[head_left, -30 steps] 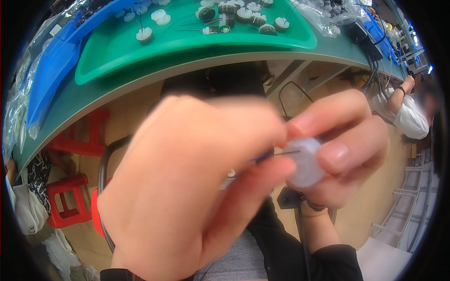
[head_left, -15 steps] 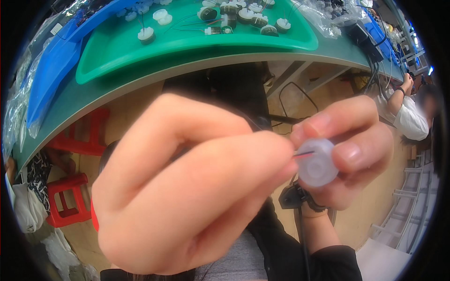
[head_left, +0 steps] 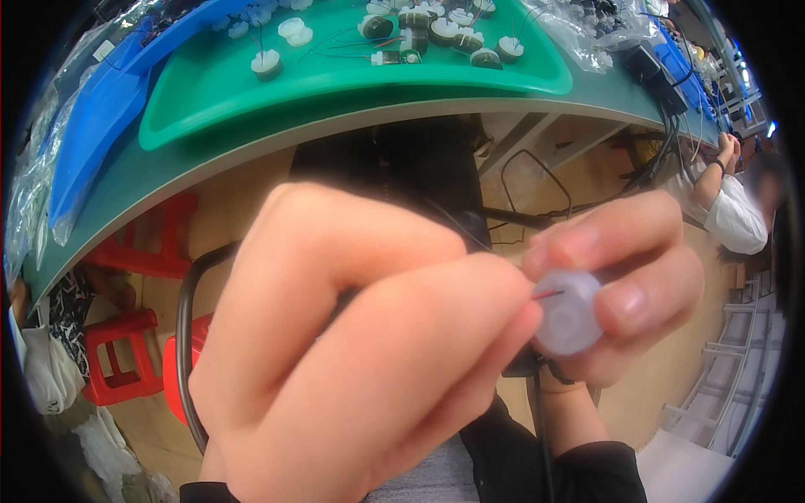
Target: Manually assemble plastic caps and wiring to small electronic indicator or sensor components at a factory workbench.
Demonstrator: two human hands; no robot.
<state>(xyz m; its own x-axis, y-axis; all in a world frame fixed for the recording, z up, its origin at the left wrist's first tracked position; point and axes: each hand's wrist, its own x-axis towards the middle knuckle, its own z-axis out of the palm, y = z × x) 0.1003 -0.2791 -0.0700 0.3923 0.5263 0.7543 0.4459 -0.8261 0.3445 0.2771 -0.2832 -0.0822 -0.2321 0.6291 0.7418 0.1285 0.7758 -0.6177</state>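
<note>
On your side of the green tray [head_left: 352,88], out past its near rim, you've got both hands up over the gap with the whitish disc [head_left: 570,327] between them. Your right hand [head_left: 652,289] has it by the edge, thumb and fingers closed just as far as the disc's width. Your left hand [head_left: 394,335] was blurry with a gap between thumb and forefinger a second ago; now they're pinched together, apparently on the thin wires [head_left: 549,294] (I see red and something dark) right beside the disc. Tips are partly hidden, so can't tell how firm that is. Disc face shows more squarely to you now too, so I'd say you've got better control of the wires where they meet it. The capped round part [head_left: 267,65] and the others stay put inside the tray.
</note>
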